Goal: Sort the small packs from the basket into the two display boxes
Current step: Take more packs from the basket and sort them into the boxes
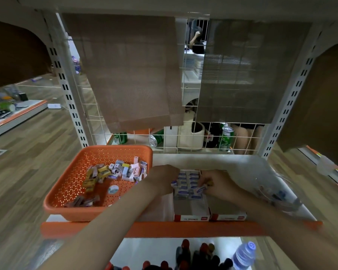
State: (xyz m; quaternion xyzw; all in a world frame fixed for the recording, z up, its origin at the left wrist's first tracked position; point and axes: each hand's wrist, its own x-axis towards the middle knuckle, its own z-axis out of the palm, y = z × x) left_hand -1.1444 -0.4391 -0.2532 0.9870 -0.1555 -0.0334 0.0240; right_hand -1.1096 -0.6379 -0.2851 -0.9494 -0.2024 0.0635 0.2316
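Note:
An orange perforated basket [66, 191] sits on the shelf at the left, holding several small packs [117, 170] in white, pink, yellow and brown. To its right stand two low display boxes with red-and-white fronts, the left display box [191, 216] and the right display box [229, 216]. The left box holds rows of white-and-blue packs [185, 184]. My left hand [162, 178] rests curled at that box's back left edge; what it holds is hidden. My right hand [217, 185] pinches a white-and-blue pack [201, 189] over the rows.
A crumpled clear plastic bag [277, 190] lies on the shelf at the right. The shelf's orange front edge [86, 228] runs below the basket. Behind, a wire grid back [199, 141] shows green cans. Bottles [244, 256] stand on the lower shelf.

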